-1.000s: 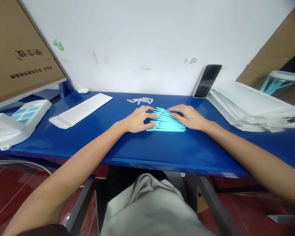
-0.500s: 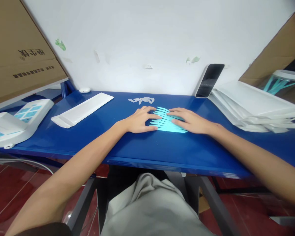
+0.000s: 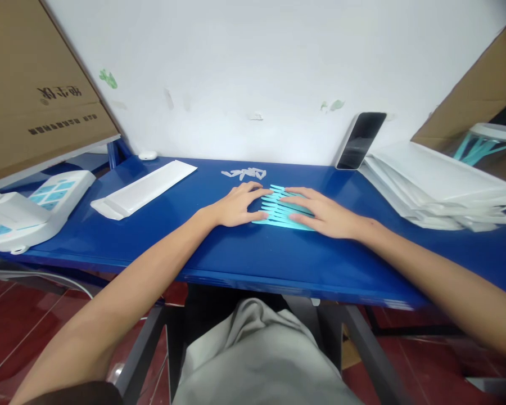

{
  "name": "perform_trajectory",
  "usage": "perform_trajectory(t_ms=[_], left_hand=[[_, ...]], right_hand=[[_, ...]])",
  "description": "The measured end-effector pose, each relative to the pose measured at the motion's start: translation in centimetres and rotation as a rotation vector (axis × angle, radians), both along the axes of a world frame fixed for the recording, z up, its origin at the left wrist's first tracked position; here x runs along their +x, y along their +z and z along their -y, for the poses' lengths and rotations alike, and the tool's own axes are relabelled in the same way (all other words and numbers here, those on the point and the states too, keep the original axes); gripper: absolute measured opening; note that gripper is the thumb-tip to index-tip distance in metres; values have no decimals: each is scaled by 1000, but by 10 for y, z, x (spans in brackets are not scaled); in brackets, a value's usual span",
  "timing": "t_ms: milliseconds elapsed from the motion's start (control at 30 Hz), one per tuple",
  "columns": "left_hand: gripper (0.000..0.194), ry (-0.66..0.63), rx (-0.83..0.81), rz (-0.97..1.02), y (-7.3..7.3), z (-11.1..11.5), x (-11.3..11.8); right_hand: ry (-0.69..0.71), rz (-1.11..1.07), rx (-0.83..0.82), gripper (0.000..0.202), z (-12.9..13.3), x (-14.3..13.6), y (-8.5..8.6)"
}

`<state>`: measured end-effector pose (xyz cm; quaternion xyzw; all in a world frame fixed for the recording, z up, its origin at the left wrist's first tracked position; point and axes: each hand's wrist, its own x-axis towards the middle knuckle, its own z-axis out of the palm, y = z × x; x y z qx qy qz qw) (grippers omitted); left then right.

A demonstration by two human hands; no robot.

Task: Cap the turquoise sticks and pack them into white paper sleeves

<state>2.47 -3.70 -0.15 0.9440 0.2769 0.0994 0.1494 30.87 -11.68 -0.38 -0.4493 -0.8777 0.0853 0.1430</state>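
Several thin turquoise sticks [image 3: 278, 210] lie side by side in a loose, fanned layer on the blue table. My left hand [image 3: 239, 205] is at their left ends, with fingers apart and the tips touching or close to the sticks. From the other side, my right hand [image 3: 320, 210] rests over their right ends, its fingers spread on top of them. That hand covers part of the layer. Just behind my left hand is a small heap of translucent white pieces [image 3: 244, 173], too small to name surely.
A flat white sleeve [image 3: 143, 190] and a white device with turquoise panels [image 3: 57, 197] are on the left. A phone [image 3: 361, 140] leans against the wall by stacked white packets [image 3: 442, 180]. A clear tub of turquoise sticks [image 3: 484, 143] stands far right. Cardboard [image 3: 42, 112] is left.
My right hand has shifted slightly left and nearer over the sticks. The sticks' ends look a little more even on the left. My left hand has barely moved.
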Motion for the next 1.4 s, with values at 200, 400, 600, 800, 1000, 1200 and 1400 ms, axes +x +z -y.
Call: perform_trajectory(t_ms=[200,400,600,800,1000,1200,1400], left_hand=[[87,35,-21,-51,-2,2,3],[83,50,-29,-47,-3,4,2],[71,99,-22,-15,0,4,2],[68,133,11,21,-2,-1,0],[67,133,25,39,-2,-3,-2],[68,139,25,29,-4,-4,-2],[68,131,28,25,-4,-4,-2]], right_hand=[[0,31,-2,70,2,-6,-3],[-6,35,2,69,3,-6,-2],[-3,21,1,64,5,-7,2],[67,-5,39,53,7,-7,2],[142,5,45,48,14,-14,9],[125,6,46,53,10,-11,8],[98,18,36,54,6,-6,3]])
